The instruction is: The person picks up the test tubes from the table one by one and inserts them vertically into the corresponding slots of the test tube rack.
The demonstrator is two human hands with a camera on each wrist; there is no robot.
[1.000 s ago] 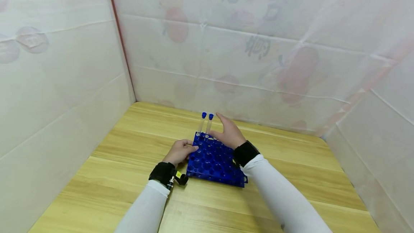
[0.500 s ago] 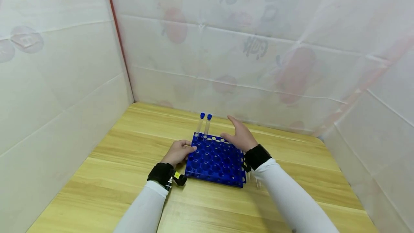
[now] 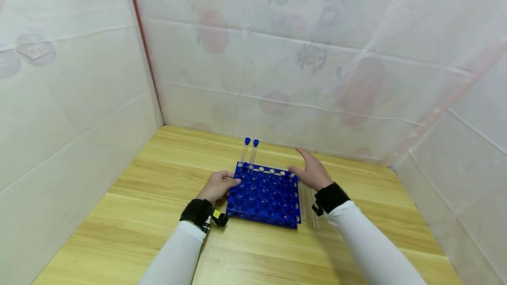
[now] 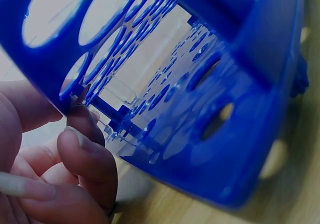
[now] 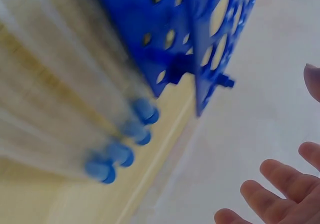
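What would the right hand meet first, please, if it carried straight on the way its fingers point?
Probably the white back wall: the right hand points past the rack corner, with only bare table ahead. Depth is unclear.

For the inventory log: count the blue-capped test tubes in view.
6 visible: 2 test tubes upright in the blue rack's far-left corner; 4 loose tubes lying on the table beside its right edge. Others may be hidden.

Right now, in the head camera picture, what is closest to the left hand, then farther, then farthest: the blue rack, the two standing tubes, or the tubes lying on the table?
1. Blue rack: touching the left hand.
2. Two standing tubes: rack's far left corner.
3. Lying tubes: on the table beyond the rack's right side.
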